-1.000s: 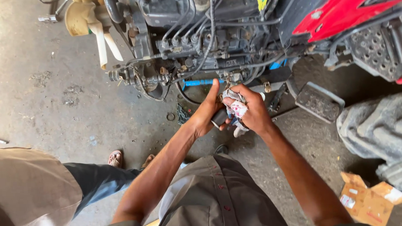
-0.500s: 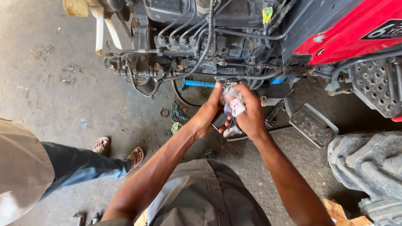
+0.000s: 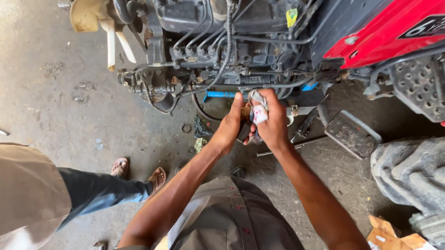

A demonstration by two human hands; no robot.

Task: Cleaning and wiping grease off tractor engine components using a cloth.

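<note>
Tractor (image 3: 393, 32), red-bodied, is taking up the top of the view with its engine block (image 3: 220, 46) exposed, hoses and pipes running across it; a cream fan (image 3: 95, 14) is showing at the upper left. Large rubber tyre (image 3: 418, 176), grey with dust, is sitting at the right edge, a studded foot pedal (image 3: 353, 134) lying between it and the hands. Concrete floor (image 3: 46, 94), stained, is carrying small washers and scraps below the engine. Another person is standing at the left, a tan garment (image 3: 18, 192) and dark trouser leg in view, sandalled feet (image 3: 139, 174) planted near the wearer's left arm. Torn cardboard (image 3: 401, 242) is lying at the lower right. Left hand (image 3: 230, 127) is curling around a small dark part (image 3: 244, 131), fingers closed on it, just under the engine's lower edge. Right hand (image 3: 272, 122) is pressing a rag (image 3: 257, 109) against that part, fingers wrapped over the cloth. The two hands are touching. Rag: white with red marks, crumpled, soft and light by the look of it, likely oily and so slippery, best bunched in the palm. Dark part: appears rigid, probably metal and greasy, best gripped around its body with the whole hand; its exact shape is hidden by the fingers.
</note>
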